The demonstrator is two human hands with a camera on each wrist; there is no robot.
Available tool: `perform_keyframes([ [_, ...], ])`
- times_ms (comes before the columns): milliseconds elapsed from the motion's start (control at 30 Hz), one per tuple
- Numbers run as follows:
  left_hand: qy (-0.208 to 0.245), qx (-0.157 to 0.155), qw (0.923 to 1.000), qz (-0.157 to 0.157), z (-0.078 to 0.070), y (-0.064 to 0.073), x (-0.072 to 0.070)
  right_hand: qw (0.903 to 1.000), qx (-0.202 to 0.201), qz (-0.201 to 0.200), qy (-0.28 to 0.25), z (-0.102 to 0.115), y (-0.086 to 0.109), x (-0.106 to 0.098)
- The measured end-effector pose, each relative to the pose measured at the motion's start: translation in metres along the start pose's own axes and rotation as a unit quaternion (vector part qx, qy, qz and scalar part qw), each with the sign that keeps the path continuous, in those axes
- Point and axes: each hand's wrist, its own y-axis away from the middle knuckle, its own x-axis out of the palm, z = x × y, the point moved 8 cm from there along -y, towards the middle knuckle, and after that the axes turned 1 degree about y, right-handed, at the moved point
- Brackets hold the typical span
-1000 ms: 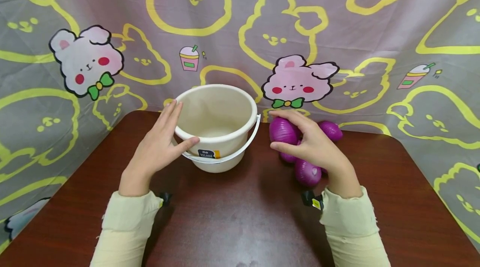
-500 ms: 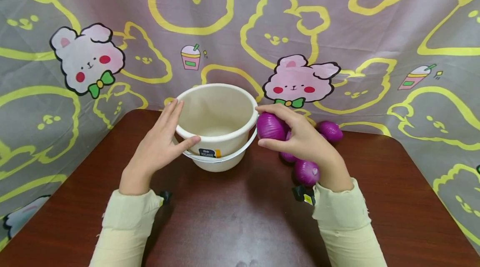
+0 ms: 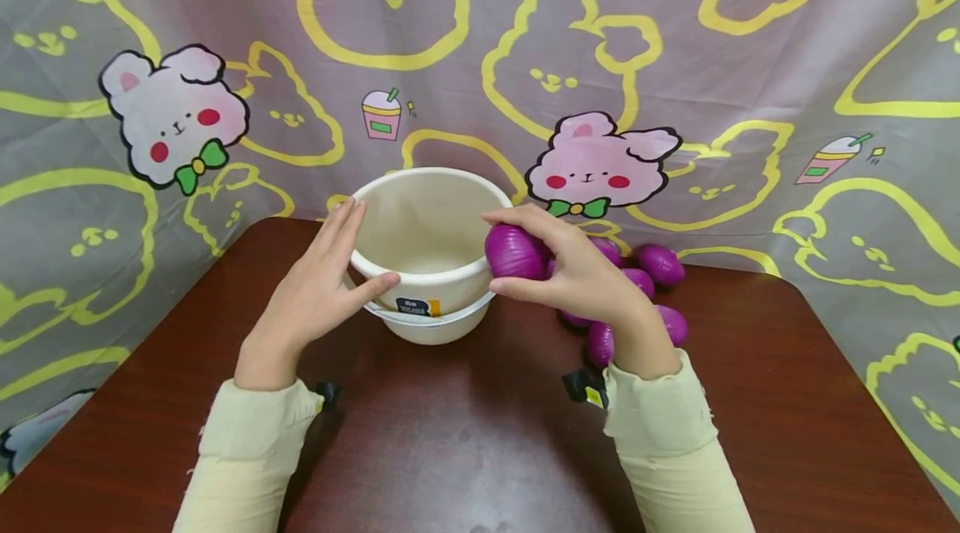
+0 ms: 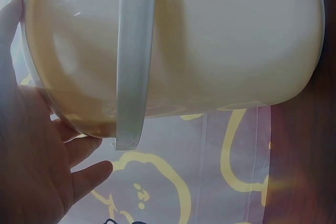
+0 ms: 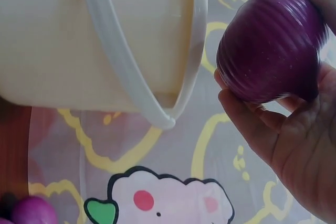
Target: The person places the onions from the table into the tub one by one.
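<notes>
A cream bucket (image 3: 431, 335) with a dark label stands upright on the table, its inside bare where visible. Its white handle (image 4: 135, 61) hangs down across the near side. My left hand (image 3: 300, 304) rests at the left of the rim, fingers nearly straight along the outside and thumb on the near rim. My right hand (image 3: 581, 275) holds a purple onion (image 3: 513, 252) between thumb and fingers at the right of the rim. In the right wrist view, this onion (image 5: 270, 48) is beside the bucket's opening, its pointed end toward the palm.
Several more purple onions (image 3: 660, 264) lie on the dark brown table (image 3: 450, 441) right of the bucket, partly hidden by the right hand and forearm. A curtain (image 3: 465, 33) with cartoon rabbits hangs close behind the table.
My right hand has carried the onion left from the group of onions to the bucket's rim. My left hand and the bucket have hardly moved.
</notes>
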Motion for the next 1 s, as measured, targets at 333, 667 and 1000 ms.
perform_keyframes([
  [333, 0.0, 0.005, 1.0, -0.005, 0.001, 0.001, 0.001, 0.9998, -0.017, 0.003, 0.005, 0.009, -0.014, 0.007],
  [667, 0.002, 0.011, 0.9999, -0.004, 0.0, 0.0, 0.001, 0.9992, -0.038, 0.011, -0.003, 0.02, -0.03, 0.016],
  [1000, 0.006, 0.01, 0.9999, 0.002, -0.001, 0.001, 0.001, 0.9975, -0.07, 0.013, -0.003, 0.028, -0.045, 0.027],
])
